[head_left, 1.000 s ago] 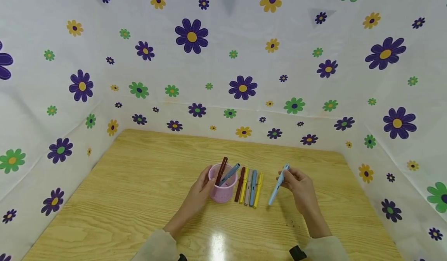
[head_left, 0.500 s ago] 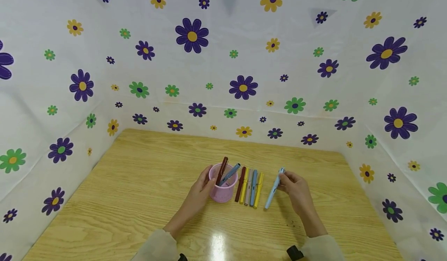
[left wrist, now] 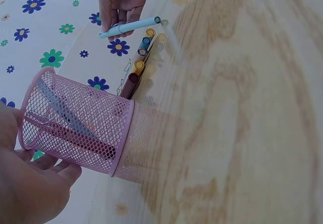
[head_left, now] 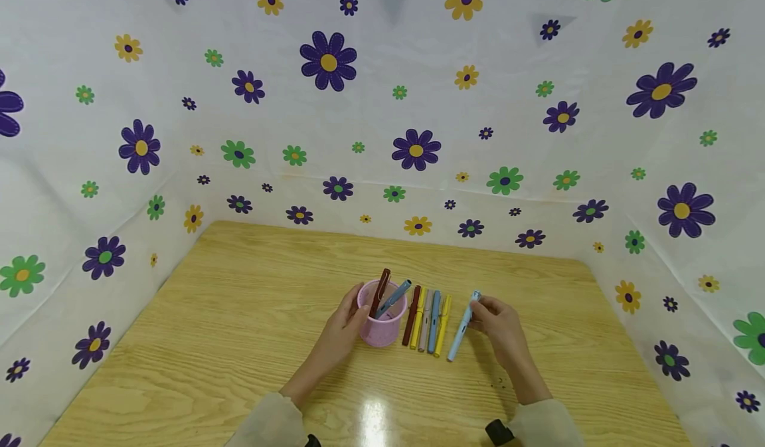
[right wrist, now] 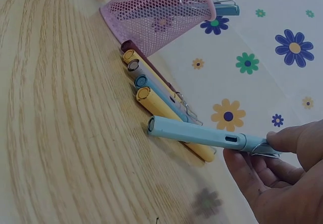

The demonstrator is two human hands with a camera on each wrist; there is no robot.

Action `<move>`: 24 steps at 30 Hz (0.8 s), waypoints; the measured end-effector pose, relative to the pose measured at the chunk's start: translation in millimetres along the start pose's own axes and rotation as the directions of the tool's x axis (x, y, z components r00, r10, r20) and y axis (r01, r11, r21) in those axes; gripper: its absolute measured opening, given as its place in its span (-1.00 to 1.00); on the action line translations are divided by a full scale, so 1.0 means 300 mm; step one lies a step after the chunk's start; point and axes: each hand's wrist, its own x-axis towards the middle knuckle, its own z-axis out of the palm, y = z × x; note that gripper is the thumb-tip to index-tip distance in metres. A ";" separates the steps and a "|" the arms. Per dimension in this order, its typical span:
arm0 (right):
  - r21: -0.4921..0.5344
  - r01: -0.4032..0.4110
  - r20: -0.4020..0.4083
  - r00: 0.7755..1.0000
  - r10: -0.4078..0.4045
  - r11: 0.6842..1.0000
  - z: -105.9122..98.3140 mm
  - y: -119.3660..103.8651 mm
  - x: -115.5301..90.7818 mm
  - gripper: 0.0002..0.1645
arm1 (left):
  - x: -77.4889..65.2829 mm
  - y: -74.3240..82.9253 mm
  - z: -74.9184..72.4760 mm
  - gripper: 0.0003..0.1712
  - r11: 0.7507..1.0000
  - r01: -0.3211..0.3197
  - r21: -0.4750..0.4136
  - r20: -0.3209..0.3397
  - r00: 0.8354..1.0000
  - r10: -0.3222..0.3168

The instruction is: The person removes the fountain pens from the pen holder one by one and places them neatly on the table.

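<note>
- The right hand point(head_left: 501, 327) pinches a light blue pen point(head_left: 463, 328) near its clip end; from my remote post, I cannot tell whether its lower end touches the table point(head_left: 257, 287).
- The pen is closer to the row of five pens point(head_left: 425, 321) than half a second ago, but apart from the end yellow pen point(head_left: 442, 327); I judge it nearly lined up, not yet placed.
- The left hand point(head_left: 348, 321) grips the pink mesh cup point(head_left: 380, 333), with two pens leaning inside.
</note>
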 end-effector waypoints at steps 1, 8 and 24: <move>-0.001 0.000 0.000 1.000 0.000 1.000 0.001 0.002 0.002 -0.54 | 0.000 0.000 0.000 -0.33 1.000 -0.001 0.000 0.000 1.000 0.001; -0.038 0.009 -0.025 1.000 -0.010 0.999 0.015 0.013 0.010 -0.52 | -0.002 0.003 0.001 -0.33 1.000 -0.011 -0.004 -0.002 1.000 0.011; -0.204 0.040 -0.096 0.994 -0.061 0.978 0.063 0.041 0.028 -0.59 | -0.002 0.005 0.001 -0.33 1.000 -0.025 -0.008 -0.003 1.000 0.025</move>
